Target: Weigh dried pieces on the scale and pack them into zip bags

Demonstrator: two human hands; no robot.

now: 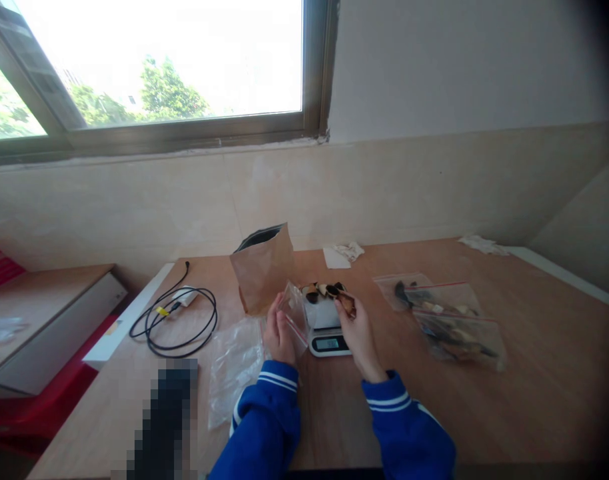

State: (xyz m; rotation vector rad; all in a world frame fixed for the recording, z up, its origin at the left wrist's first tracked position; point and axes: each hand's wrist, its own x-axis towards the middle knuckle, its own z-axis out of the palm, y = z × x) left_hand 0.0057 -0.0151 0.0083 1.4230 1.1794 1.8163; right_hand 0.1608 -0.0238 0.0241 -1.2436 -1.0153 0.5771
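Note:
My left hand [279, 333] is closed on a clear zip bag [295, 312] with a red seal line, held upright at the left edge of a small white digital scale [318, 315]. Several curled, dried brown-and-black pieces [323, 291] lie on the back part of the scale's plate; their exact kind is unclear. Between the fingertips of my right hand [360, 333] is one reddish-brown dried piece [348, 306], over the plate's right side. The scale's display [327, 344] is lit, but its digits are too small to read.
Behind my left hand stands an open brown paper pouch [264, 273]. Flat clear bags [234, 367] lie at left, beside a coiled black cable [172, 327] and a blurred dark object [164, 420]. Filled zip bags [449, 327] lie at right. Crumpled white tissue [349, 252] rests near the wall.

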